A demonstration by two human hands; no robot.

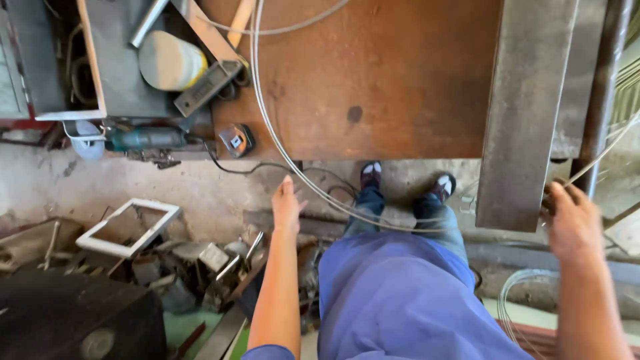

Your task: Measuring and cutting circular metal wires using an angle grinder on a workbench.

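While the left hand (287,205) hangs free with its fingers (288,188) stretched out and together, grasping nothing, the right hand (572,223) curls its fingers (555,199) loosely at the near end of one long steel bar (527,113); whether they grip it, I cannot tell. One grey cable (267,113) runs between both hands across the rusty surface (373,73). Beyond the left fingers lie one tape measure (237,140) and one grinder (143,139).

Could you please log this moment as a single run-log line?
left hand: open, empty, held below rusty workbench edge | right hand: at steel flat bar end, by wire; grip unclear
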